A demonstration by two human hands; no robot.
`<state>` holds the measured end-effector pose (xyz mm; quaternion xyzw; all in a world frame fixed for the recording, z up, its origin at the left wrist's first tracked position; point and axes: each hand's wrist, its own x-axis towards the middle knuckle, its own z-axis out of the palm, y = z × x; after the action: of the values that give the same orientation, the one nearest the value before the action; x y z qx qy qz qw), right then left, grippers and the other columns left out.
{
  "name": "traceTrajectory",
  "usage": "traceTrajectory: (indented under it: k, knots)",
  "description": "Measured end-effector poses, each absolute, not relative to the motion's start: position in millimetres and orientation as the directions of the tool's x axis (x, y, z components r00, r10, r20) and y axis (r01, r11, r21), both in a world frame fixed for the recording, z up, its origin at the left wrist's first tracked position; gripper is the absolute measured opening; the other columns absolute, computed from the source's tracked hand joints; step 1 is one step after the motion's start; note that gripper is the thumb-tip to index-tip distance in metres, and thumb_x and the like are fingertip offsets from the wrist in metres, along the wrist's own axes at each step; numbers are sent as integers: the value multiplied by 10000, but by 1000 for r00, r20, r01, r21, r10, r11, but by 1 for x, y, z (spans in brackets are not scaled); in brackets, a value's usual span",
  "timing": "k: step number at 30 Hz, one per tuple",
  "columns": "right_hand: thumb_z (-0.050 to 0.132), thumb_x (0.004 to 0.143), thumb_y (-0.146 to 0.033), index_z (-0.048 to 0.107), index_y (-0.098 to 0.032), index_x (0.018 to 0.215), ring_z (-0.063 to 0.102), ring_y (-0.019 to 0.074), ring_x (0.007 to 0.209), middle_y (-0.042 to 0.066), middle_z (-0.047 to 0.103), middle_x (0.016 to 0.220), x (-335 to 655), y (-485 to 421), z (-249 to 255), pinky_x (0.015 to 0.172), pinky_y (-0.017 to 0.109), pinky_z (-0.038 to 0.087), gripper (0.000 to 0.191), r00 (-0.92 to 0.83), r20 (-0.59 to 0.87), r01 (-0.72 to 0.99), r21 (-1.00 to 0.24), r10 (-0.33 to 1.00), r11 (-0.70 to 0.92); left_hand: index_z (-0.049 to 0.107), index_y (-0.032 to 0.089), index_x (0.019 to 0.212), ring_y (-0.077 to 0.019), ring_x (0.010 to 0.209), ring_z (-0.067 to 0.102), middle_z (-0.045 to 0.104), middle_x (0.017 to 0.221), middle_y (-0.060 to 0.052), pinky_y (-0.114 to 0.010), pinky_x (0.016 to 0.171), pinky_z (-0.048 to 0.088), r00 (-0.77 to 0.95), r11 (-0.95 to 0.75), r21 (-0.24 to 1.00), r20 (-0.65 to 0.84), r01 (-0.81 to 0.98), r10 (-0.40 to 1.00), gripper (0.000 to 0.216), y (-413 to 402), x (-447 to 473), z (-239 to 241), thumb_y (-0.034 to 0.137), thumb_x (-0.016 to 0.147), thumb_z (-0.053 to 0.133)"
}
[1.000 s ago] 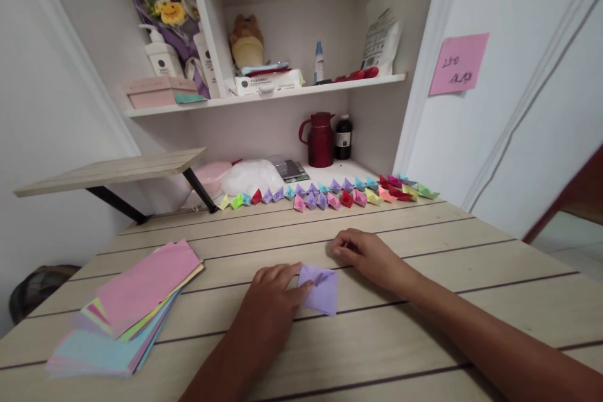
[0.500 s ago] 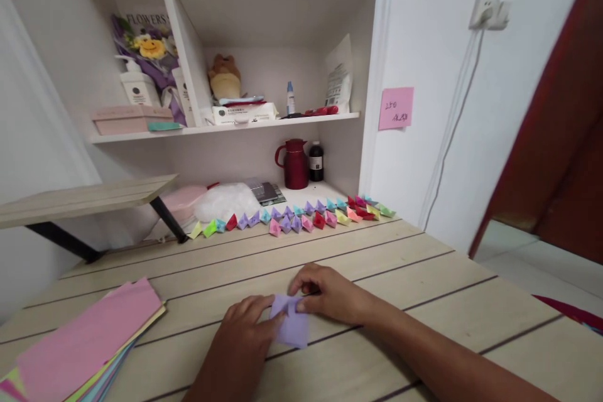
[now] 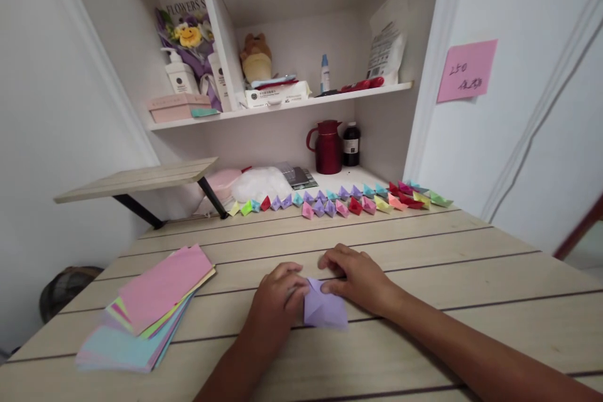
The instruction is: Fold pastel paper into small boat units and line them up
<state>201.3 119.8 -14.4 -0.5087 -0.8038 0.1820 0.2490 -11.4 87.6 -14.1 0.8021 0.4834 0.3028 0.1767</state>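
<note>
The left hand (image 3: pixel 277 295) rested at the left edge of a folded purple paper (image 3: pixel 326 311), its fingers bent and its thumb close against the sheet; whether it pinched the edge could not be told. The right hand (image 3: pixel 358 279) had its thumb at the paper's far edge and its fingers curved beyond, with a gap between thumb and forefinger; whether it gripped the sheet could not be told either. The paper lay on the slatted wooden table (image 3: pixel 447 339), between the hands and toward the near side, its near right edge blurred.

To the left lay a fanned stack of colored sheets (image 3: pixel 167 289), a pink one uppermost. At the far side, small folded paper shapes (image 3: pixel 355 206) stood in uneven rows, purple, blue, red, pink, yellow and green among them. A raised wooden stand (image 3: pixel 141 179) with black legs stood at the far left. Beyond the rows were a white plastic bag (image 3: pixel 261 185), a red jug (image 3: pixel 328 147) and, just to its right, a dark bottle (image 3: pixel 351 146). A pink note (image 3: pixel 467 71) hung at the far right.
</note>
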Motion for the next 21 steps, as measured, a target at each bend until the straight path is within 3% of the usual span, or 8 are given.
traceTrajectory:
  k: [3,5,9,15,21]
  knots:
    - [750,685,-405,634,-285,982,587,179,815,-9,601,898,201,119,-13,767,314,369,340,-403,201,735,-511,893,446,633,212,1103,-241,1160,520,567,1238,-93,-393,970,395,298,-425,587,304,690,905,290,89,-7,-14,298,830,592]
    - [740,695,-431,632,-295,998,591,184,830,-7,603,919,202,119,-13,780,323,369,349,-416,194,736,-502,888,454,621,237,1115,-267,1179,498,570,1232,-82,-436,977,364,306,-398,543,256,740,917,344,86,-1,-13,352,791,649]
    - [720,712,-440,631,-304,1015,594,195,857,1,612,940,202,118,-14,802,342,366,344,-428,188,740,-489,884,462,607,242,1016,-281,1187,473,566,1238,-60,-453,969,332,320,-372,474,189,798,928,349,78,9,-10,334,705,735]
    - [718,702,-414,640,-299,1039,575,224,942,24,614,998,203,117,-12,840,366,365,364,-446,166,733,-496,880,465,518,203,837,-270,1233,432,521,1295,-84,-418,986,312,278,-321,545,163,775,947,326,73,6,-12,294,647,766]
    - [702,657,-229,674,-261,819,544,231,1006,6,647,997,199,114,-13,902,377,343,167,-454,154,700,-548,878,458,438,214,741,-264,1229,437,542,1259,-83,-417,966,316,299,-352,579,189,735,935,335,72,4,-12,255,654,758]
